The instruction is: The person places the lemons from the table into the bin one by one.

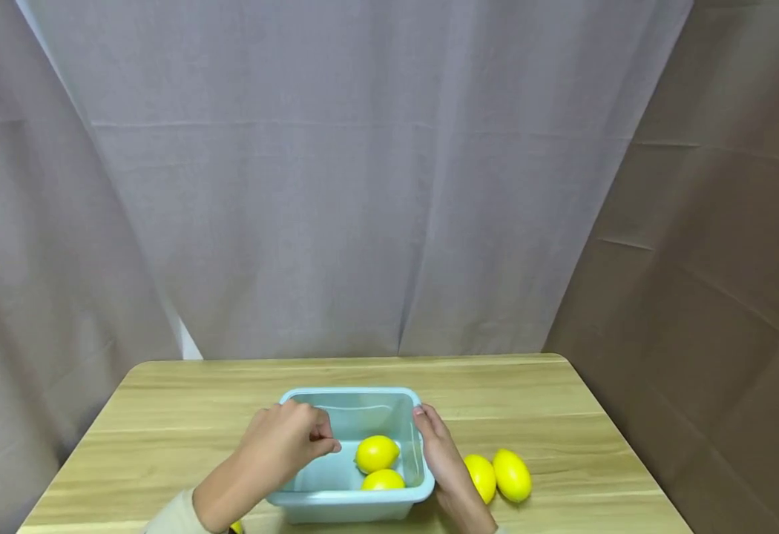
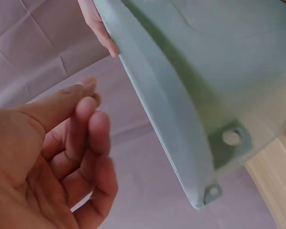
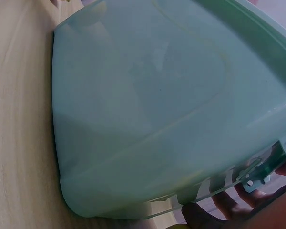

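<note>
Two lemons (image 1: 376, 454) lie just right of the left hand (image 1: 288, 437), its fingers curled, empty; right hand (image 1: 440, 451) grips bin (image 1: 339, 510)

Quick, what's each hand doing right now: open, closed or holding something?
Left hand: closed, fingers curled, holding nothing.
Right hand: holding the light blue bin by its right side.
</note>
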Action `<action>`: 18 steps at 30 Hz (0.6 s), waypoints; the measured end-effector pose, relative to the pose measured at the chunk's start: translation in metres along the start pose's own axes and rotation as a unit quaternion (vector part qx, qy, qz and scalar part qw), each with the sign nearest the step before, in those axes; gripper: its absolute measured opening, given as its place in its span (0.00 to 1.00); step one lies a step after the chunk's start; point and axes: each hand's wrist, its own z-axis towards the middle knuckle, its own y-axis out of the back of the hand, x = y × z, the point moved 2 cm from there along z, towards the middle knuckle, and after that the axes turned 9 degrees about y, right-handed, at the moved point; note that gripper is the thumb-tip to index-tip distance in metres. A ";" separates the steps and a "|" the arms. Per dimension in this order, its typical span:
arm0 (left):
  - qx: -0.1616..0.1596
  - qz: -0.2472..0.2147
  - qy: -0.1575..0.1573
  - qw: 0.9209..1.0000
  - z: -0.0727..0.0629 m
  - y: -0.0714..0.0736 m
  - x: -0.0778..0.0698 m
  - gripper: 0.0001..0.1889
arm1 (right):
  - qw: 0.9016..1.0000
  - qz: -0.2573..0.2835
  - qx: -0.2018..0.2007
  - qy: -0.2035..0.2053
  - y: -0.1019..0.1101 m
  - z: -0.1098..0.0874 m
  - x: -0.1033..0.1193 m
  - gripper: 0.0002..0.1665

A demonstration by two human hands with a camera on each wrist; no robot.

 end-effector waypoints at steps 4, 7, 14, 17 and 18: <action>-0.015 -0.007 0.005 1.000 -0.011 0.005 0.006 0.21 | 1.000 0.002 0.009 0.003 0.000 0.000 0.000 0.40; -0.024 -0.002 0.018 1.000 -0.020 0.008 0.011 0.20 | 1.000 0.002 0.013 0.008 0.000 0.000 0.001 0.39; -0.049 0.012 0.067 0.996 -0.040 0.011 0.023 0.20 | 1.000 0.002 0.012 0.003 0.001 0.000 0.000 0.39; -0.059 0.008 0.080 0.995 -0.048 0.015 0.029 0.15 | 1.000 0.001 0.010 0.003 0.000 0.000 0.001 0.39; -0.056 0.006 0.085 0.995 -0.051 0.016 0.031 0.14 | 1.000 0.001 0.010 0.004 0.000 0.000 0.001 0.39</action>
